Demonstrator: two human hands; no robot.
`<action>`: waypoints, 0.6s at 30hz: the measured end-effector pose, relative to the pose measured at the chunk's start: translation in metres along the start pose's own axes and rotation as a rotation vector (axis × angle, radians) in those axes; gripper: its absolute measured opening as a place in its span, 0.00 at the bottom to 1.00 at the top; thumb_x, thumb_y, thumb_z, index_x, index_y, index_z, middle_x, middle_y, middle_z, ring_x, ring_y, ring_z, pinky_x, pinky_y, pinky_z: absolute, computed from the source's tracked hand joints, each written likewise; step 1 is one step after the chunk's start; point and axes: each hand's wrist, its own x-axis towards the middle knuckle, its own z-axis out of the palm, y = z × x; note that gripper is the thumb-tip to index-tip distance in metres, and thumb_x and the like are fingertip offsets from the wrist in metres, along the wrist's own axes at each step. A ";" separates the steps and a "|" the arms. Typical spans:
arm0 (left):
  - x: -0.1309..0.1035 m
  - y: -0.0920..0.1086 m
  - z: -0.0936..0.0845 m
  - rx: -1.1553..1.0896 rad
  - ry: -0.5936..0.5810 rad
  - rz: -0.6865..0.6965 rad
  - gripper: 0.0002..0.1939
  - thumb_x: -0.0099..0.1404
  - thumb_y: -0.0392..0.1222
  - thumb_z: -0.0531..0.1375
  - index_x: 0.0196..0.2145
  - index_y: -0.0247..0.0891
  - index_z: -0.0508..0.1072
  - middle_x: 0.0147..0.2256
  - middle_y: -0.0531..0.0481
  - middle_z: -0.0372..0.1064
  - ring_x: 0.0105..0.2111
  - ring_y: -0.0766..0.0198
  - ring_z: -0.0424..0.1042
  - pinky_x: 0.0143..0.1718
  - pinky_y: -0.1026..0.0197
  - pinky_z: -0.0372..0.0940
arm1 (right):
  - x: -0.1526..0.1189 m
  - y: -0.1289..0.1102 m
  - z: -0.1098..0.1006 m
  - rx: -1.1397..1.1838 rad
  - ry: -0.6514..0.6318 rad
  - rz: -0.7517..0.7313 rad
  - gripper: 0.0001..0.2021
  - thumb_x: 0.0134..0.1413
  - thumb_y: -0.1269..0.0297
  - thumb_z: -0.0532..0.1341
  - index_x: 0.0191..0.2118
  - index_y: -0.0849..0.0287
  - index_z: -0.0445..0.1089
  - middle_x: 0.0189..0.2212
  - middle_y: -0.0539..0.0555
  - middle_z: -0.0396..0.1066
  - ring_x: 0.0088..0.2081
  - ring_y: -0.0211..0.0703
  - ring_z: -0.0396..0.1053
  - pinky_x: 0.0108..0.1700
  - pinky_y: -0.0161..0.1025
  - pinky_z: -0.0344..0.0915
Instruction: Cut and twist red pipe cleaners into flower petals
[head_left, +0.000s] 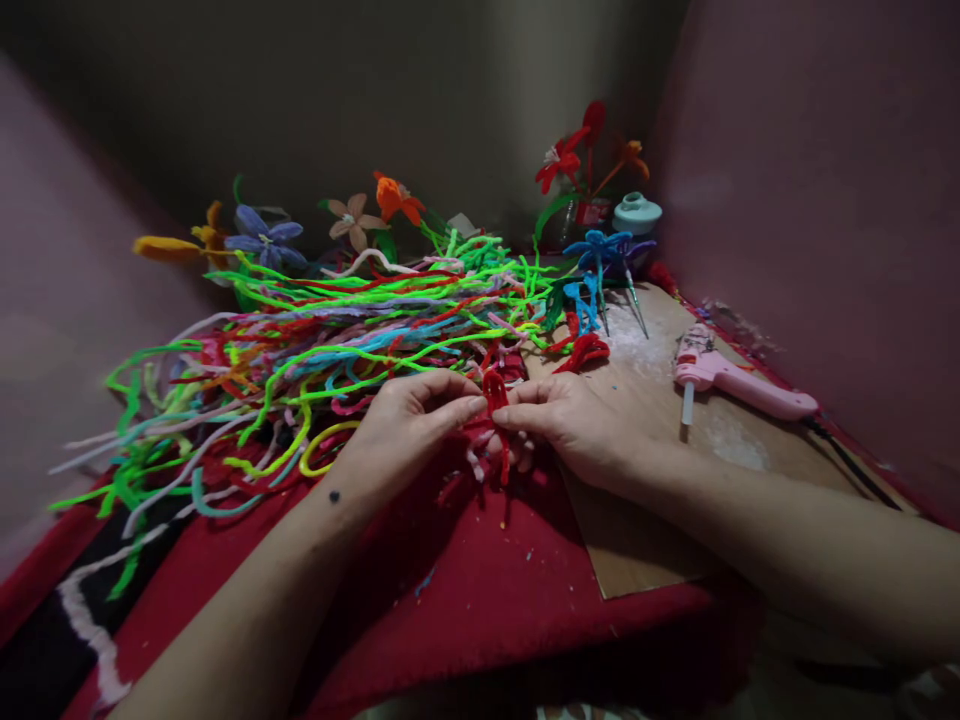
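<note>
Between my two hands, above the red cloth, is a red pipe-cleaner piece (496,392) bent into a loop, its ends hanging down. My left hand (420,415) pinches its left side between thumb and forefinger. On the right side my right hand (570,425) pinches the same piece, its lower fingers curled beneath. A pale pink fuzzy strand (475,462) hangs beside the red ends. Just behind my hands lies another looped red piece (583,353).
A large heap of coloured pipe cleaners (360,320) spreads behind and left. A pink glue gun (750,382) with its cord rests on a wooden board (637,550) at right. Fuzzy flowers, among them a blue one (598,248), stand along the back near a turquoise container (637,213).
</note>
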 end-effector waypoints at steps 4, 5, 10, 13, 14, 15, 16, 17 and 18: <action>0.001 -0.003 -0.003 -0.116 0.031 -0.033 0.09 0.56 0.45 0.61 0.29 0.36 0.74 0.21 0.56 0.67 0.19 0.73 0.61 0.20 0.70 0.55 | -0.002 -0.001 0.002 -0.035 -0.018 0.014 0.08 0.47 0.68 0.58 0.21 0.64 0.68 0.18 0.51 0.70 0.15 0.30 0.62 0.18 0.29 0.60; 0.001 -0.003 -0.003 -0.107 0.028 -0.033 0.09 0.55 0.45 0.61 0.27 0.35 0.74 0.20 0.56 0.66 0.18 0.73 0.60 0.20 0.70 0.54 | -0.003 -0.001 0.002 -0.051 -0.016 0.017 0.08 0.47 0.68 0.58 0.21 0.64 0.68 0.17 0.50 0.70 0.15 0.30 0.62 0.18 0.28 0.59; 0.002 -0.002 0.001 -0.013 0.025 0.017 0.08 0.55 0.42 0.60 0.23 0.35 0.71 0.18 0.55 0.64 0.18 0.71 0.59 0.19 0.69 0.54 | -0.003 -0.001 0.003 -0.108 -0.013 0.016 0.11 0.48 0.69 0.58 0.18 0.63 0.66 0.12 0.47 0.64 0.14 0.30 0.61 0.17 0.28 0.58; 0.002 0.000 0.002 0.054 0.044 0.059 0.07 0.55 0.40 0.59 0.23 0.35 0.71 0.18 0.56 0.63 0.18 0.72 0.59 0.19 0.69 0.54 | -0.002 0.000 0.003 -0.117 -0.015 0.016 0.11 0.49 0.69 0.58 0.18 0.62 0.65 0.12 0.47 0.64 0.15 0.30 0.62 0.18 0.28 0.58; 0.002 0.001 0.003 0.052 0.051 0.060 0.06 0.55 0.39 0.60 0.24 0.35 0.72 0.19 0.55 0.64 0.19 0.71 0.60 0.20 0.69 0.55 | -0.002 0.001 0.003 -0.121 -0.015 0.012 0.11 0.49 0.69 0.58 0.18 0.62 0.65 0.12 0.47 0.64 0.15 0.30 0.61 0.18 0.28 0.58; 0.002 0.001 0.004 0.037 0.053 0.055 0.05 0.55 0.38 0.60 0.26 0.34 0.72 0.21 0.55 0.66 0.20 0.71 0.62 0.21 0.69 0.57 | -0.002 0.001 0.004 -0.130 -0.015 0.008 0.11 0.49 0.69 0.58 0.18 0.62 0.65 0.12 0.47 0.64 0.15 0.30 0.61 0.18 0.28 0.58; 0.001 0.002 0.004 0.013 0.051 0.047 0.04 0.54 0.38 0.60 0.27 0.34 0.73 0.23 0.54 0.68 0.21 0.70 0.64 0.22 0.69 0.58 | -0.002 0.001 0.004 -0.143 -0.016 0.005 0.11 0.49 0.70 0.58 0.18 0.62 0.65 0.12 0.47 0.64 0.15 0.30 0.61 0.18 0.28 0.57; 0.001 0.002 0.005 -0.011 0.046 0.038 0.05 0.54 0.38 0.60 0.29 0.34 0.73 0.24 0.54 0.69 0.21 0.70 0.65 0.23 0.68 0.60 | -0.002 0.001 0.004 -0.159 -0.016 0.002 0.10 0.48 0.70 0.57 0.18 0.62 0.65 0.13 0.47 0.64 0.15 0.30 0.60 0.18 0.29 0.57; 0.000 0.002 0.006 -0.027 0.040 0.034 0.06 0.55 0.38 0.60 0.30 0.34 0.73 0.24 0.54 0.70 0.21 0.70 0.65 0.23 0.68 0.60 | -0.002 0.001 0.004 -0.178 -0.016 0.001 0.10 0.48 0.71 0.57 0.18 0.63 0.66 0.13 0.48 0.64 0.15 0.30 0.60 0.19 0.29 0.57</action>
